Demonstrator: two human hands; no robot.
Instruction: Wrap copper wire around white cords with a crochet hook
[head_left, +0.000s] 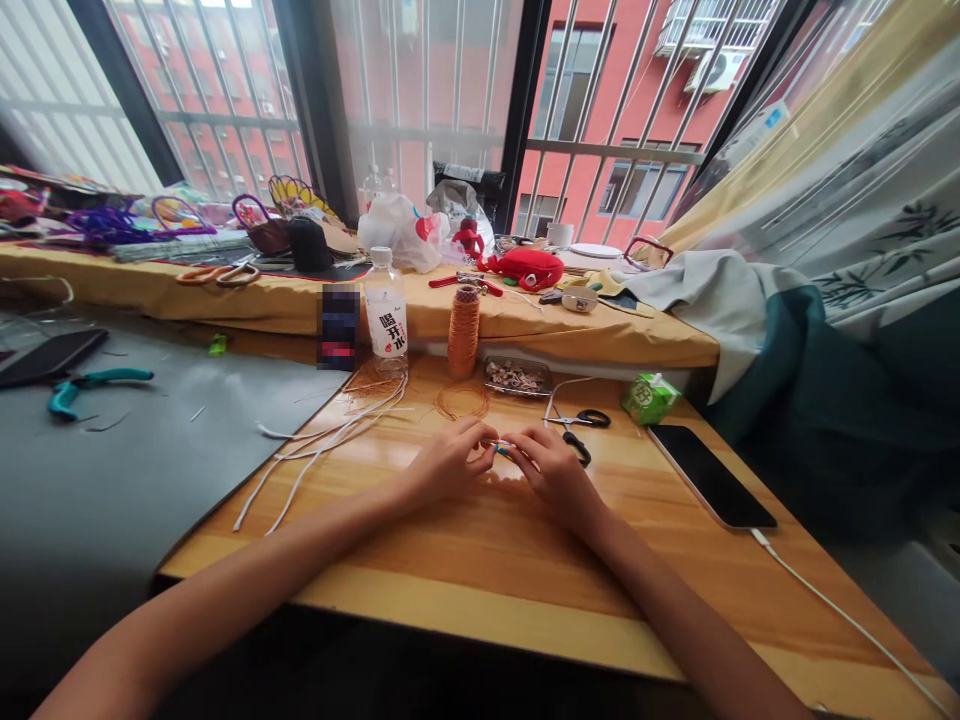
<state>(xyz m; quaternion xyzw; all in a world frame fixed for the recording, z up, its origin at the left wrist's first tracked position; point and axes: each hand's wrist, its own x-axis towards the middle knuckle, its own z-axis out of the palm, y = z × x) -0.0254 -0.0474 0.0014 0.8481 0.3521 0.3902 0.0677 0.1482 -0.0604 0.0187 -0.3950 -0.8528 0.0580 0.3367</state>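
Note:
Over the wooden table (450, 570), my left hand (450, 460) and my right hand (559, 475) meet with fingertips pinched together. Between them is a small white-and-blue piece (501, 449), too small to name exactly; both hands grip it. Just beyond my left hand lies a loose coil of thin orange thread (459, 403). Black-handled scissors (594, 418) rest close beyond my right hand. A clear dish of small pale pieces (516, 378) and an orange thread spool (463, 335) stand farther back. Several white cords (322, 450) stretch across the table to the left.
A water bottle (387, 320) stands at the back beside a partly blurred-out dark object (337, 330). To the right are a green tissue pack (649, 398) and a phone (709, 475) with a cable. Teal pliers (97, 385) lie on the grey surface (150, 450) at left. A cluttered ledge (300, 305) runs behind.

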